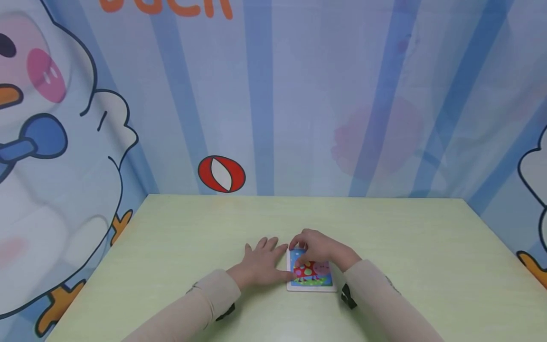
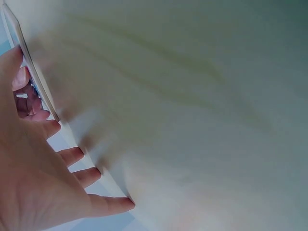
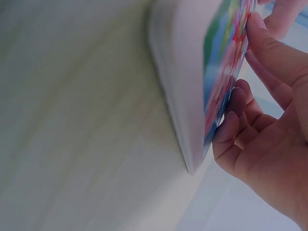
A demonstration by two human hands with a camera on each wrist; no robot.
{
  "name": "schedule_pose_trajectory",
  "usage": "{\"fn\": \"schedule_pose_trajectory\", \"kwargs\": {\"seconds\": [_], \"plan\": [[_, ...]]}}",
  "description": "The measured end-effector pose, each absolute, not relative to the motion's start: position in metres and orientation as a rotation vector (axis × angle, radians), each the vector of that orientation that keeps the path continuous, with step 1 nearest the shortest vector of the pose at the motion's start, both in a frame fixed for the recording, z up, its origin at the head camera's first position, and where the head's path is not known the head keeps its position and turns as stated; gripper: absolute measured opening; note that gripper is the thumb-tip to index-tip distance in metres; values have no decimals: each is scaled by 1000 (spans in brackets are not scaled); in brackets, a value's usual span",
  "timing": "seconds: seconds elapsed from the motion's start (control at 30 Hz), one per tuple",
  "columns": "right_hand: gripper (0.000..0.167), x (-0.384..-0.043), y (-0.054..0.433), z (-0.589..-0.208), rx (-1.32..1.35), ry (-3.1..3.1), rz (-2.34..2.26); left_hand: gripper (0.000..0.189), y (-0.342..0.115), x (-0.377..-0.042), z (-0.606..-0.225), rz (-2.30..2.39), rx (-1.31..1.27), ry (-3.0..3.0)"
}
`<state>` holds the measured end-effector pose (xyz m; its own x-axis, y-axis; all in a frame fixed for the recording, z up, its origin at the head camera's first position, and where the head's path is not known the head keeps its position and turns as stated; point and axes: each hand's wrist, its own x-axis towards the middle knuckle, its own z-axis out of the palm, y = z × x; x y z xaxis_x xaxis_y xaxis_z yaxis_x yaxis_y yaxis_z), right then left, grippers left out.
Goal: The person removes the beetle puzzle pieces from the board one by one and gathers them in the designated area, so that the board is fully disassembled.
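A small, square-looking picture board (image 1: 314,282) with a white border lies flat on the table. Its picture shows a red ladybug-like figure with coloured spots, blue above and green below. My left hand (image 1: 265,266) lies to its left with fingers spread, the thumb touching the board's left edge. In the left wrist view, the left fingertips (image 2: 77,156) rest on the tabletop. Over the board's upper part, my right hand (image 1: 318,247) has curled fingers and a thumb on the picture. The right wrist view shows the thumb (image 3: 269,45) against the picture and curled fingers (image 3: 231,125) near its edge.
The pale yellow-green table (image 1: 192,228) reaches back to a blue striped cloth backdrop (image 1: 290,95). A large printed duck (image 1: 64,180) covers the left side, and a red-and-white ball (image 1: 209,173) is printed low on the back cloth.
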<state>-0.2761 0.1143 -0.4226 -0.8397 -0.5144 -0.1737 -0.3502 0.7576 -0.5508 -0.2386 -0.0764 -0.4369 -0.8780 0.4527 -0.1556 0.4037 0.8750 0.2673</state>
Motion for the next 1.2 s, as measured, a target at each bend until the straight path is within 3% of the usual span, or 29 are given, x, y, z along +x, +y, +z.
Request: {"fn": "schedule_pose_trajectory", "kwargs": {"seconds": [0.33,1.2], "plan": [[24,-276,112,-421,-681,2624,-737,84,-75,-241,-439,341,638,2826],[26,-277,108,-422,-584,2655,-738,83,-76,-239,-437,336,639,2824]]}}
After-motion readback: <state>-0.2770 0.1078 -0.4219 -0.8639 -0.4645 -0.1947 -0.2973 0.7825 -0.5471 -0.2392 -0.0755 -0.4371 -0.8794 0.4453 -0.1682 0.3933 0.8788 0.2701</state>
